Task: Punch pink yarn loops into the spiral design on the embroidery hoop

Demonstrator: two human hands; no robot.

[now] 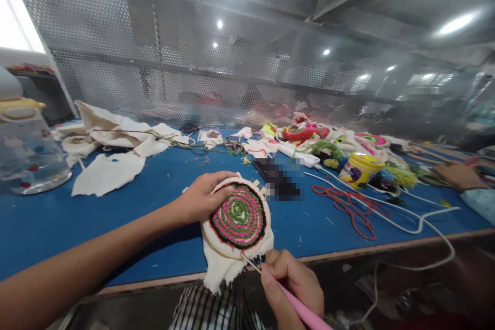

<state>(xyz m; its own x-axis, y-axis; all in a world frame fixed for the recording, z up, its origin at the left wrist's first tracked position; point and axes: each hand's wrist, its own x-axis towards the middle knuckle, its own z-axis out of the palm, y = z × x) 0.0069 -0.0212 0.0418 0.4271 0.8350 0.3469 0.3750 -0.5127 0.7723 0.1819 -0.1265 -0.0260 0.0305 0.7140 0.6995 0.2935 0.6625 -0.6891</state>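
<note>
My left hand (204, 198) grips the upper left edge of an embroidery hoop (267, 232), thumb on its face and fingers behind. White cloth is stretched in the hoop, and its frayed ends (222, 268) hang below over the table edge. Green, pink, white and black rings of looped yarn (240, 214) fill the middle of the cloth. In my right hand (294, 281) is a punch needle with a pink handle (303, 312). Its thin metal tip meets the cloth at the lower rim of the yarn circle.
Beyond the hoop lies a dark, partly blurred phone-like object (266, 170). A yellow tub (359, 170), red yarn (348, 203) and a white cable (425, 216) are to the right. Cloth scraps (108, 172) and a water bottle (29, 149) stand left. Another person's hand (460, 174) rests far right.
</note>
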